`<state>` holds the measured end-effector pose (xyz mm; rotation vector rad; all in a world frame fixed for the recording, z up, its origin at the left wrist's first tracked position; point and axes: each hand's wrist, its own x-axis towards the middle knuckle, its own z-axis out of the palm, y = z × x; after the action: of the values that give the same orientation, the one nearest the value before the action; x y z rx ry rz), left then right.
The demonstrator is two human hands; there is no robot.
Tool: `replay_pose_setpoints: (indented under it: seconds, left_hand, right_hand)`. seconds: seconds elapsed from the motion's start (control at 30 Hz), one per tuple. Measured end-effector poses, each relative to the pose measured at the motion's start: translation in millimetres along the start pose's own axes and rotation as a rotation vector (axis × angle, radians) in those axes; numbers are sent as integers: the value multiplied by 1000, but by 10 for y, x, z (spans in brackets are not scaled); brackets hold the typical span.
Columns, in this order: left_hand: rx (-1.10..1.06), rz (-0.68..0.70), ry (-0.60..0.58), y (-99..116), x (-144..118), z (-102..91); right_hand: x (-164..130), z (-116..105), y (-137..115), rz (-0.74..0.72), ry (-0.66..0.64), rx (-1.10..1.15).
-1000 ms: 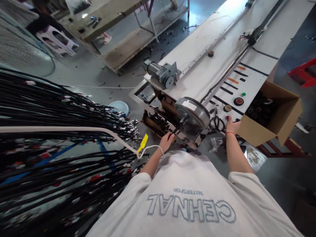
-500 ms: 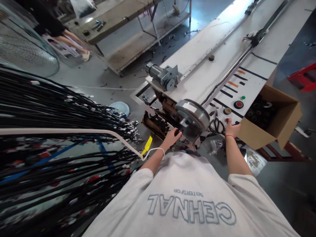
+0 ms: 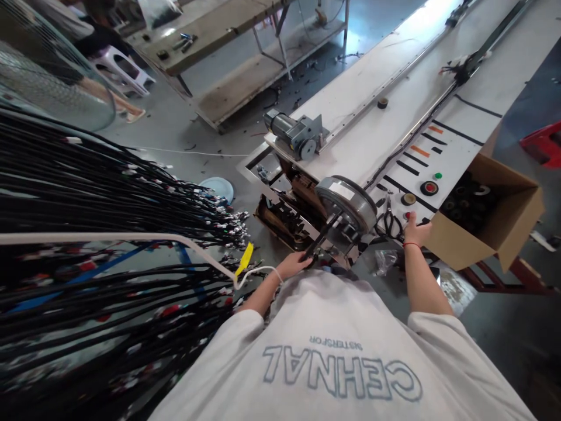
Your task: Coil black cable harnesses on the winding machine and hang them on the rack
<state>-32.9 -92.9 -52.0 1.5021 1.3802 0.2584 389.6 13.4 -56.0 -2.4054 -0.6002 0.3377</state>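
My left hand (image 3: 294,264) is closed on the near end of a black cable (image 3: 323,235). That cable runs up into the round grey wheel-shaped head (image 3: 346,202) of a machine at the table's end. At the table's near edge, my right hand (image 3: 417,229) holds nothing, its fingers apart, with one fingertip at a small red button (image 3: 408,216). Black-handled scissors (image 3: 389,224) lie just left of it, and a roll of tape (image 3: 409,199) lies above. A larger red button (image 3: 429,187) and a green button (image 3: 438,175) sit farther up the tabletop.
Many black cables with connectors (image 3: 131,181) hang at my left, beside a bent pale tube (image 3: 188,241). An open cardboard box (image 3: 511,219) with dark rolls stands right. A motor (image 3: 289,130) is mounted on the table's far corner. A person's leg (image 3: 103,93) shows behind the fan.
My left hand has drawn back down and left, and the black cable now stretches between it and the round head. My right hand stays by the small red button.
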Motion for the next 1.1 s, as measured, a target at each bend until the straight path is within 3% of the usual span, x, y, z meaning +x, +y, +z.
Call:
replay_pose_setpoints:
  seconds: [0.13, 0.33, 0.7, 0.87, 1.1]
  left_hand:
    - [87, 4, 43, 36, -137, 11]
    - [36, 3, 94, 99, -206, 65]
    - [-110, -11, 206, 413, 188, 64]
    - [-192, -51, 199, 446, 317, 120]
    - [-85, 53, 92, 349, 313, 152]
  right_hand:
    - [16, 16, 20, -2, 5, -11]
    - [45, 34, 38, 2, -11, -9]
    - [61, 44, 65, -13, -16, 38]
    - [23, 31, 62, -29, 6, 47]
    - [0, 10, 56, -31, -7, 20]
